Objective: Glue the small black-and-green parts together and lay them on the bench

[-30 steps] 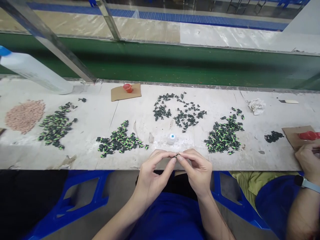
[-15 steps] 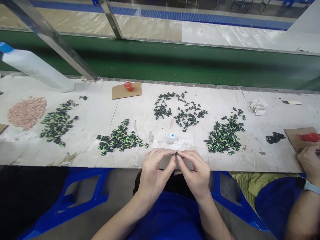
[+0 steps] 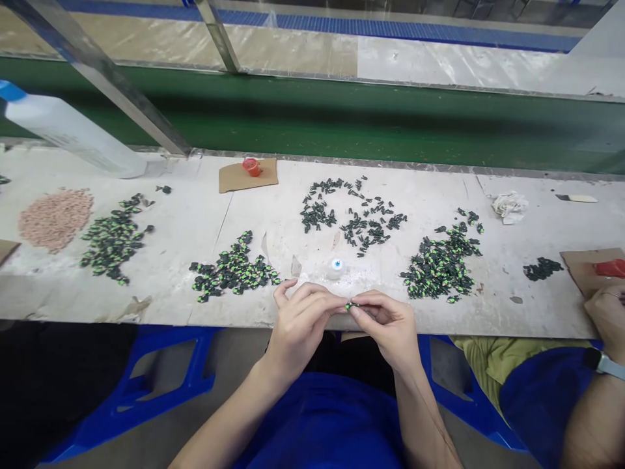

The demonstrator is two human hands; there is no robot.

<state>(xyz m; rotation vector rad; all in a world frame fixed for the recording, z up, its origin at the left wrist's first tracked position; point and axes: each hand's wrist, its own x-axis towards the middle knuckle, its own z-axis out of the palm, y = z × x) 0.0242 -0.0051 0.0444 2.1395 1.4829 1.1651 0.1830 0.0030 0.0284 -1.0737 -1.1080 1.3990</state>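
Between my two hands is a small black-and-green part (image 3: 349,305), held just over the table's front edge. My right hand (image 3: 393,324) pinches it between thumb and forefinger. From the other side, the fingertips of my left hand (image 3: 303,322) close on the same part, while its outer fingers are raised. Past my fingertips stands a small white bottle with a blue tip (image 3: 336,268). A heap of black-and-green parts (image 3: 234,270) lies to the left, and a larger heap of such parts (image 3: 439,264) to the right. Small plain black pieces (image 3: 368,225) are scattered farther back.
A large white bottle with a blue cap (image 3: 78,133) and a pile of pinkish pieces (image 3: 56,218) stand at far left. A red cup (image 3: 251,167) rests on cardboard (image 3: 232,180). Crumpled tissue (image 3: 510,206) lies right, near a co-worker's hand (image 3: 608,316).
My left hand has turned, its outer fingers lifting away. The part between my fingertips has moved slightly right and now shows its green side.
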